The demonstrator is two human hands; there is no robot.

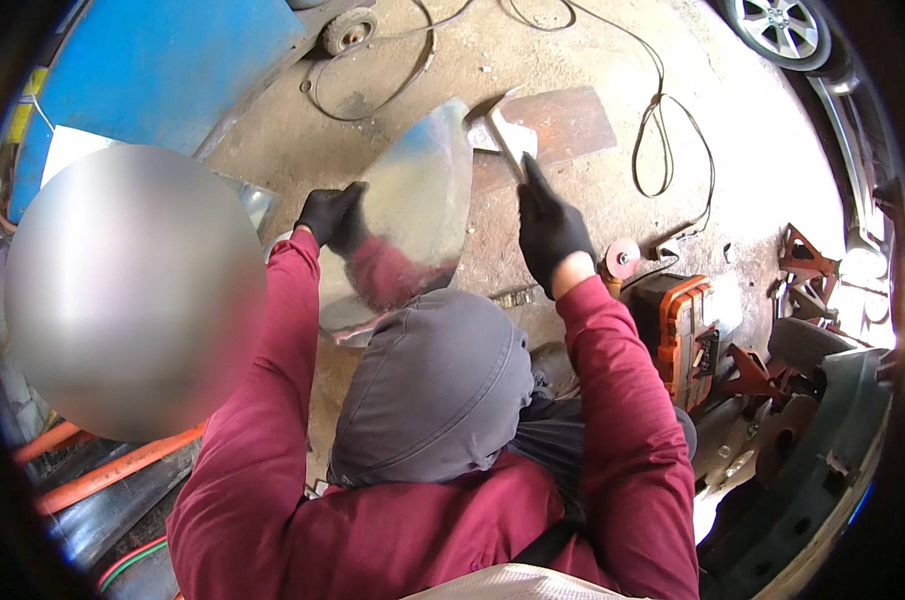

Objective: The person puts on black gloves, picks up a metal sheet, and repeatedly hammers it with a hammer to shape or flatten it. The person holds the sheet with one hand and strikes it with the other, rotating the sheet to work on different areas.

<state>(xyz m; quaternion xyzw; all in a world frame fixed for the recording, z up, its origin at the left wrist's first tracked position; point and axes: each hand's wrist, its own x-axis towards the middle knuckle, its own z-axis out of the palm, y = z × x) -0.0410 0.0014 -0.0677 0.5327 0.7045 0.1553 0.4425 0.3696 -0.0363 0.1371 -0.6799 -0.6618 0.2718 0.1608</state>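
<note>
My left hand (327, 212), in a black glove, is closed on the left edge of a shiny bent metal sheet (422, 170), which mirrors the glove and the maroon sleeve. My right hand (552, 228), also gloved in black, grips the handle of a hammer (510, 140). The hammer's head is up beside the sheet's far right edge; whether they touch, I cannot tell. Under that side, a flat rusty metal plate (572, 120) lies on the floor. A dark grey cap (432, 390) hides the sheet's near end.
An angle grinder with a pink disc (622, 257) and an orange-and-black toolbox (677, 335) are to the right. A black cable (662, 100) loops over the concrete floor. Jack stands (804, 255) and a car wheel (780, 25) stand farther right. A blue panel (172, 70) fills the far left.
</note>
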